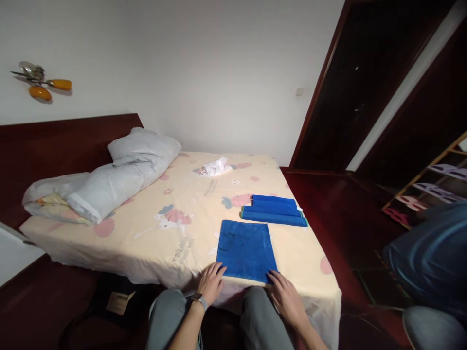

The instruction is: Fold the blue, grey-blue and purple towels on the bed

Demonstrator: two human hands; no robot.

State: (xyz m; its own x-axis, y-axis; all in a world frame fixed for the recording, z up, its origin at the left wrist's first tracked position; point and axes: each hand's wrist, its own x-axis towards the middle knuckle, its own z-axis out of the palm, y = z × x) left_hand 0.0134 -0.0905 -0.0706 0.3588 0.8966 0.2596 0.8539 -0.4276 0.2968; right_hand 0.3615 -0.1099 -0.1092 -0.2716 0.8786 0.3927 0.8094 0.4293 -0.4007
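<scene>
A blue cloth point(245, 249) lies flat at the near edge of the bed, its near side towards me. My left hand point(212, 283) is closed at its near left corner, fingertips over the edge. At the near right corner, my right hand point(286, 294) holds the cloth between bent fingers and thumb. The thumbs are partly hidden. Just beyond lie more blue cloths, a folded one point(275, 204) and a long narrow one point(273, 217) in front of it, touching or overlapping.
The bed has a patterned sheet point(146, 248). A grey quilt point(127, 170) is heaped by the headboard point(73, 141), and a crumpled white cloth point(217, 166) lies at the back. On the right are another person's dark sleeve point(430, 257) and a shoe rack point(430, 180). A black bag point(109, 287) sits below left.
</scene>
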